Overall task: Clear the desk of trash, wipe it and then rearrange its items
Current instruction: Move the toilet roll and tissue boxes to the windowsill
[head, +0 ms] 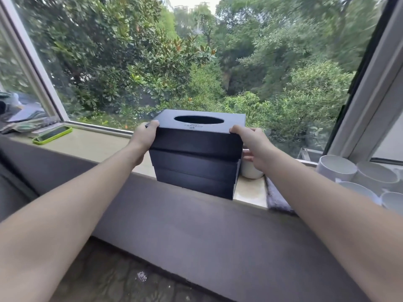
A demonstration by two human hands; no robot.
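The black tissue box (196, 147) hides most of a white mug (250, 172) just behind its right end, and also the fingers of the left hand (141, 138) at its left end. The print below its oval opening is too small to read. The right edge cuts off the mugs (391, 201) there, and the papers (24, 120) at far left are blurred

The top box (196, 138) is matt black with a faint blue cast, its lid carrying small pale print below a black oval hole; the two boxes (194, 175) under it are the same colour. The windowsill (91, 147) is pale beige, the wall (196, 232) below it plain grey. The phone (52, 134) has a lime-green case. The cup (250, 171) and the mugs (337, 167) are plain white. The cloth (277, 199) is grey. The window frame (37, 68) is white, the trees (130, 51) green with some rust-orange leaves. The floor (98, 280) is mottled dark grey-brown.
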